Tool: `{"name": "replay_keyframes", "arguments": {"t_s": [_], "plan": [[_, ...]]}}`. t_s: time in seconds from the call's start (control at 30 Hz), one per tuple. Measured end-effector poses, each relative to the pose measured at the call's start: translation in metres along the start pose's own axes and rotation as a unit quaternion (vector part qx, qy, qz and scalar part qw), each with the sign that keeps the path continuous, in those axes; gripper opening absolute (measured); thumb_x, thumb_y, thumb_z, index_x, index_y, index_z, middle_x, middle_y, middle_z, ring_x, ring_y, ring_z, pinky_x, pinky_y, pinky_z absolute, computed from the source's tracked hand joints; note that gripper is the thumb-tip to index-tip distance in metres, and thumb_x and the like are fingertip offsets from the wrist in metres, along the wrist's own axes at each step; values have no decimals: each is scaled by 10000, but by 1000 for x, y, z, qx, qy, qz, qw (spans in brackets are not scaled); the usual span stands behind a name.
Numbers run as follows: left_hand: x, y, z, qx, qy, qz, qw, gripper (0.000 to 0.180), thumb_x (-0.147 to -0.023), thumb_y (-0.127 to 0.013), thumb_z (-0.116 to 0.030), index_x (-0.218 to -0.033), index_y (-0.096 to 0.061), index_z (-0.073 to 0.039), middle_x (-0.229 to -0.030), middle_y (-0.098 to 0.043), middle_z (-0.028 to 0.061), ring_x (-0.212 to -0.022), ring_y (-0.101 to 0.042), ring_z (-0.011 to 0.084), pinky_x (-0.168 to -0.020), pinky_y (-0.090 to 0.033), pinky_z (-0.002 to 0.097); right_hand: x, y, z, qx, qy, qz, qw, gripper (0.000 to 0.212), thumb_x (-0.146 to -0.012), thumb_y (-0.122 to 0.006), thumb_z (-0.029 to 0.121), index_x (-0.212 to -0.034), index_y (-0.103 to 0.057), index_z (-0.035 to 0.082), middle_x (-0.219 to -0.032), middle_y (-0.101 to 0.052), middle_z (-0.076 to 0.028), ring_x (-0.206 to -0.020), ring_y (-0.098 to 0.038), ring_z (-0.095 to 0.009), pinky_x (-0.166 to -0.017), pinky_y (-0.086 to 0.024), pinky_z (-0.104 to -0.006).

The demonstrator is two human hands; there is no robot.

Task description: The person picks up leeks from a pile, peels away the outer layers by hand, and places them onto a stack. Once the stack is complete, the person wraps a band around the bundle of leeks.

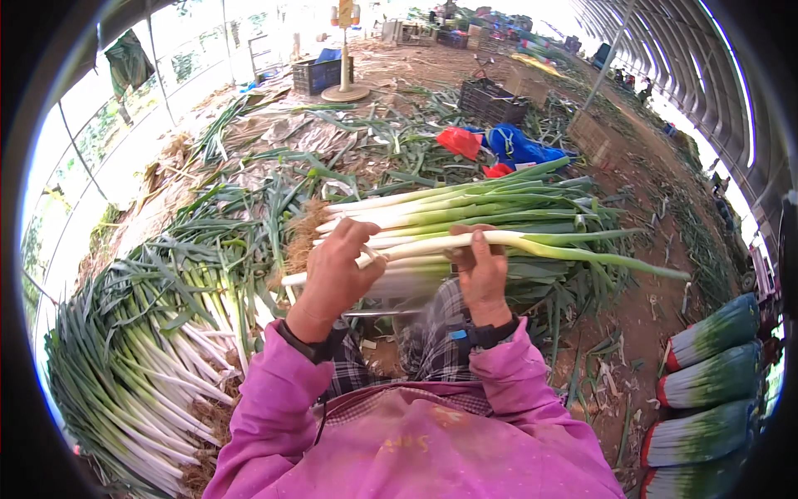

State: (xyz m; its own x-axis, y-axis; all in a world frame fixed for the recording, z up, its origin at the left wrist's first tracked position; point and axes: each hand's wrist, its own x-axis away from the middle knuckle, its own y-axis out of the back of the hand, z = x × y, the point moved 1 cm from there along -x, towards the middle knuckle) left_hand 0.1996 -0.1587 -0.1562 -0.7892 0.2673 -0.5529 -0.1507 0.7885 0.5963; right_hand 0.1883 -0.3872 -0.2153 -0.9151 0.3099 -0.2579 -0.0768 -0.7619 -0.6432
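A long green onion (pixel 432 244) stretches across in front of me, its white shaft to the left and its green leaf reaching far right. My right hand (pixel 484 270) grips the shaft near where white turns green, thumb on top. Fingers of my left hand (pixel 337 270) are curled closed on the white part nearer the root end. Just beyond and beneath lies a heap of green onions (pixel 449 205), roots to the left, leaves to the right. Some stalks close to my lap are blurred.
Left of me spreads a large pile of untidy green onions (pixel 158 349). Tied bundles (pixel 702 382) stack at the lower right. Ahead are a dark crate (pixel 492 101), blue cloth (pixel 519 145), a red bag (pixel 460 142) and a pole on a round base (pixel 345 92). Leaf scraps litter the ground.
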Motion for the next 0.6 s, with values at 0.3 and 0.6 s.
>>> {"name": "replay_keyframes", "arguments": {"t_s": [0.3, 0.6], "plan": [[-5, -19, -17, -84, -91, 18, 992, 346, -714, -728, -182, -1034, -624, -106, -938, -587, 87, -788, -615, 277, -623, -492, 400, 11, -12, -7, -31, -56, 49, 997, 176, -956, -520, 155, -1092, -525, 43, -1056, -632, -159, -893, -648, -216, -739, -581, -315], [-4, -39, -4, -234, -178, 31, 955, 338, -659, -710, -140, -982, -623, -92, -896, -604, 61, -806, -608, 233, -643, -505, 357, 13, -9, -19, -83, -58, -46, 994, 158, -958, -520, 167, -1066, -533, 52, -1034, -645, -159, -730, -619, -152, -693, -586, -309]]}}
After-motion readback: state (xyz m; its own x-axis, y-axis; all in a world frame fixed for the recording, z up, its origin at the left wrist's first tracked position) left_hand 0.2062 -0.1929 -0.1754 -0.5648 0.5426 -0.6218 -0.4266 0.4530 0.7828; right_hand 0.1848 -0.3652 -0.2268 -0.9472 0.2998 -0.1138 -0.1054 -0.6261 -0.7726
